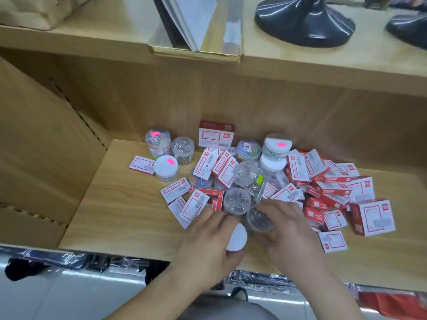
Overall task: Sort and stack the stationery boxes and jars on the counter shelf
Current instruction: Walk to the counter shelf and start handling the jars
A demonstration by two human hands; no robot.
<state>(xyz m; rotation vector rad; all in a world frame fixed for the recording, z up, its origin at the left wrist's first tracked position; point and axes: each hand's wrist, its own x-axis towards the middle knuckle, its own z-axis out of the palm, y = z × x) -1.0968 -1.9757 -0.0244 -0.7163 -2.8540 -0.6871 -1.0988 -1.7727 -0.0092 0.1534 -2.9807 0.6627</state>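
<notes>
A jumbled pile of red-and-white stationery boxes (321, 181) and clear round jars of clips (248, 174) covers the wooden shelf (115, 211). My left hand (208, 241) grips a white-lidded jar (236, 237) lying on its side at the pile's near edge. My right hand (286, 229) holds a clear jar of metal clips (257, 219) right beside it. At the back left stand three jars: one with coloured clips (158, 140), one with silver clips (183, 150), one with a white lid (166, 168). A larger red box (216, 135) stands upright at the back.
A brown cardboard carton (34, 158) borders the shelf on the left. The upper counter (323, 58) overhangs, carrying a gold-edged tray (196, 51) and black stand bases (305, 21). Wrapped dark goods (69, 259) lie below the shelf's front edge.
</notes>
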